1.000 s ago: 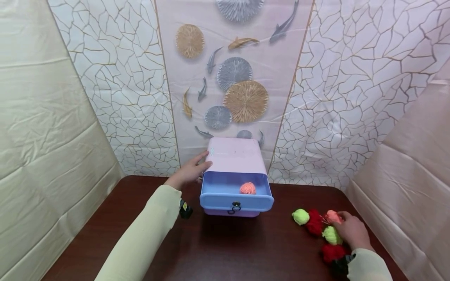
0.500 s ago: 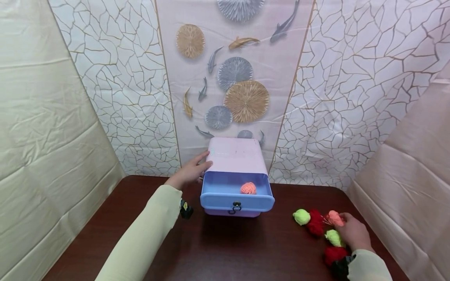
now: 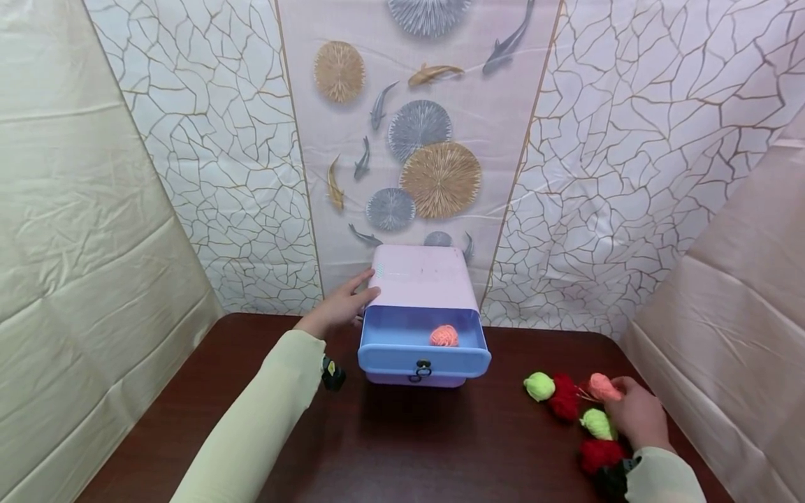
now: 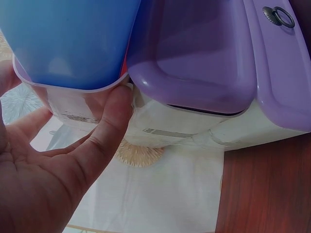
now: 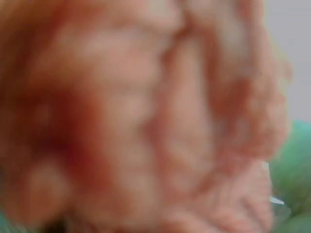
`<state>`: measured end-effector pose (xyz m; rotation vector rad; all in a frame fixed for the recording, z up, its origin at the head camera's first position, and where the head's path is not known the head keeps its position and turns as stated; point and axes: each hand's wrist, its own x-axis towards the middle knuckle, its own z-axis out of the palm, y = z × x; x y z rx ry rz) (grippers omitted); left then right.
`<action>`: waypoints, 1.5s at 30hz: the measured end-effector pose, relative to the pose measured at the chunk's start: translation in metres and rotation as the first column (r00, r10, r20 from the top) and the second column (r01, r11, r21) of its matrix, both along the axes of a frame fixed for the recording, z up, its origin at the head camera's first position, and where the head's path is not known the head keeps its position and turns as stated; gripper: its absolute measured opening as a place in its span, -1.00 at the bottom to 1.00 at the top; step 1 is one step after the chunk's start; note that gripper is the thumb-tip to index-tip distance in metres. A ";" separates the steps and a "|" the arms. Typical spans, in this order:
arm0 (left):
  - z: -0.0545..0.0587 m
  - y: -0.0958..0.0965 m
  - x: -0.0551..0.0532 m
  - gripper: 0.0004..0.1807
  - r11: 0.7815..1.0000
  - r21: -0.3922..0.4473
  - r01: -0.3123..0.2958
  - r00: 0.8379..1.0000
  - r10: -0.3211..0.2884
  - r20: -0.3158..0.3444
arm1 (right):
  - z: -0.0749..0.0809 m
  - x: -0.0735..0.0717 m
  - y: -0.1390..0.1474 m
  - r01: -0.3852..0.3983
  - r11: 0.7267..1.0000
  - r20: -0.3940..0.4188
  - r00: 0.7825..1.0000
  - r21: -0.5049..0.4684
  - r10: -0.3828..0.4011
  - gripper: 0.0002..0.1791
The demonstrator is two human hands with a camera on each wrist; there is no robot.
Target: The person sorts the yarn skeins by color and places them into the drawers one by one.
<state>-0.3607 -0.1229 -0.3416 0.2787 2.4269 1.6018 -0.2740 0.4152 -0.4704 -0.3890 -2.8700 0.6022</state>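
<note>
In the head view my left hand (image 3: 337, 307) rests against the left side of a small pink-topped drawer cabinet (image 3: 423, 276), fingers extended. The left wrist view shows its thumb (image 4: 114, 104) on the cabinet's pale side, beside the blue drawer (image 4: 73, 43). That drawer stands pulled out, with an orange yarn ball (image 3: 444, 336) inside. At the table's right, my right hand (image 3: 641, 413) pinches another orange yarn ball (image 3: 604, 386). Close below it lies a yellow-green yarn ball (image 3: 597, 423). The right wrist view is mostly blurred.
Left of the right hand lie another yellow-green yarn ball (image 3: 539, 386) and a red one (image 3: 564, 397); a second red ball (image 3: 597, 455) is near the wrist. Purple drawers (image 4: 199, 53) sit below the blue one. Patterned cloth (image 3: 239, 175) hangs behind the brown table (image 3: 415, 447).
My right hand has shifted slightly right with the orange yarn ball. The yellow-green ball below it has moved slightly. My left hand and the drawer have stayed put.
</note>
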 end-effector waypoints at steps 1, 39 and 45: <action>0.000 0.000 0.000 -0.28 1.000 -0.006 0.001 1.000 -0.001 -0.004 | 0.000 0.000 0.000 0.000 1.000 -0.017 1.000 0.006 0.000 -0.52; 0.002 0.000 0.003 -0.28 1.000 0.026 0.005 1.000 -0.005 0.008 | 0.055 0.003 -0.049 -0.049 0.999 -0.286 0.957 0.015 0.051 -0.60; 0.000 -0.001 0.000 -0.28 1.000 0.027 0.003 1.000 -0.004 0.007 | 0.067 0.005 -0.058 -0.058 0.998 -0.298 0.953 0.015 0.060 -0.60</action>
